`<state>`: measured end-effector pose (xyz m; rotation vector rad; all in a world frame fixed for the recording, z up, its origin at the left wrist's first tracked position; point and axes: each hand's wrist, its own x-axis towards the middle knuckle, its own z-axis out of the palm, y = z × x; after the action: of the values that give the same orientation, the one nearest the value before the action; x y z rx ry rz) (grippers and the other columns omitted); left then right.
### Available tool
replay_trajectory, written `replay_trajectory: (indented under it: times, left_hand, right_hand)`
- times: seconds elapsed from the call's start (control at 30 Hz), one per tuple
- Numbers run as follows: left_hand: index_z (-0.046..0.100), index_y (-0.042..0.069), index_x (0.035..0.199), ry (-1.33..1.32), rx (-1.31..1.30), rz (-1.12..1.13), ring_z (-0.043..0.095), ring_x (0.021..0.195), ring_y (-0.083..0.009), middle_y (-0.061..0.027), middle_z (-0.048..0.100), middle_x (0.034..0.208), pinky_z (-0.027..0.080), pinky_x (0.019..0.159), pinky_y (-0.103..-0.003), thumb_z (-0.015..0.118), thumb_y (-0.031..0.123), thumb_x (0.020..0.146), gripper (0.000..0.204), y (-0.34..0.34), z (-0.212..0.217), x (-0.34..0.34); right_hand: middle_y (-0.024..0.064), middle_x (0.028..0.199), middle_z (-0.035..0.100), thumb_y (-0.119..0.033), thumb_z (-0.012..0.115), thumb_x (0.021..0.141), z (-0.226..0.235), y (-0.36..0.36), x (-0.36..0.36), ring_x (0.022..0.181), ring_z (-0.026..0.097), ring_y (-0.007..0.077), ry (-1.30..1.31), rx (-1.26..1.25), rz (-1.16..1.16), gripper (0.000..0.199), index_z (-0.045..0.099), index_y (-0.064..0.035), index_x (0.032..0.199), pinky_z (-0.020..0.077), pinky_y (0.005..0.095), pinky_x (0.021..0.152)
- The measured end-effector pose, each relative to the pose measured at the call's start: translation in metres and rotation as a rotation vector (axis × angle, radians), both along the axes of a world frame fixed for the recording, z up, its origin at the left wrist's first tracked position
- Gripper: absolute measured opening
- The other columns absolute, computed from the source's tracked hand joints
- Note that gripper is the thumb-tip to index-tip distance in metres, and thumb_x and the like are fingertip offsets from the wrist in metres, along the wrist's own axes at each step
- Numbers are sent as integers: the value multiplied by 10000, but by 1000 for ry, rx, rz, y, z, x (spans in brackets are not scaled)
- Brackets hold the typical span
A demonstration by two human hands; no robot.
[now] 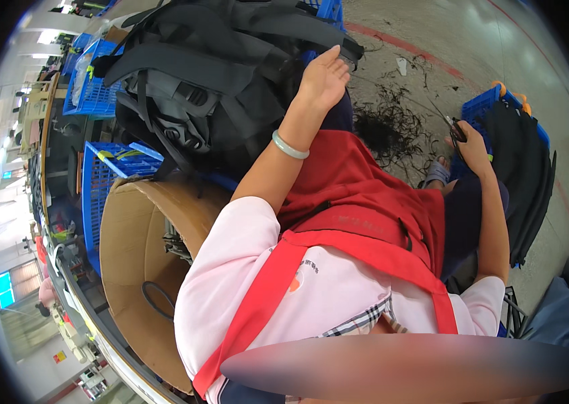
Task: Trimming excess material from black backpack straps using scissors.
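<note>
My left hand (325,79) is raised beside a pile of black backpacks (197,87) with straps and buckles. Its fingers are mostly stretched out, and I see nothing in them. A pale green bangle (290,146) circles that wrist. Out to the right, my right hand (471,149) is closed round the dark handles of a pair of scissors (451,124). The blades point up and away, over the floor. A red apron (358,195) covers my lap.
Black thread and strap scraps (388,131) litter the floor ahead. Dark fabric pieces (516,175) hang over a blue crate (478,108) at right. A cardboard box (136,269) and another blue crate (99,195) stand at left. Someone's blue-clad leg (557,316) shows lower right.
</note>
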<state>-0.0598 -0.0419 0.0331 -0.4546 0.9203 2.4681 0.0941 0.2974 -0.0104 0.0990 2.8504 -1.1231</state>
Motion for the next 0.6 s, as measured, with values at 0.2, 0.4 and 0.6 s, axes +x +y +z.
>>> replay_trajectory:
  times: [0.2,0.4,0.6]
  left_hand:
    - [395,12,1289,-42,95,306,412,1210,-296,-163,432,1315,312,1041,-435,537,174,930,418,15,-54,-82]
    - [552,-5,1059,340,444,-129,591,994,-263,-109,614,1061,471,903,-404,529,27,882,182,71,34,-30]
    - [647,39,967,834,359,-710,513,1154,-321,-161,573,1138,390,1005,-408,593,-146,687,341,78,16,41]
  right_hand:
    - [99,748,491,-173,747,760,15,-25,-9,678,434,190,2,8,28,335,512,7,917,401,298,641]
    - [91,715,465,-175,738,774,-13,-11,9,659,405,184,3,-17,-36,326,500,9,898,388,295,618]
    - [11,781,590,-355,610,892,22,-61,9,727,550,95,-246,-989,-291,358,572,-4,953,424,211,590]
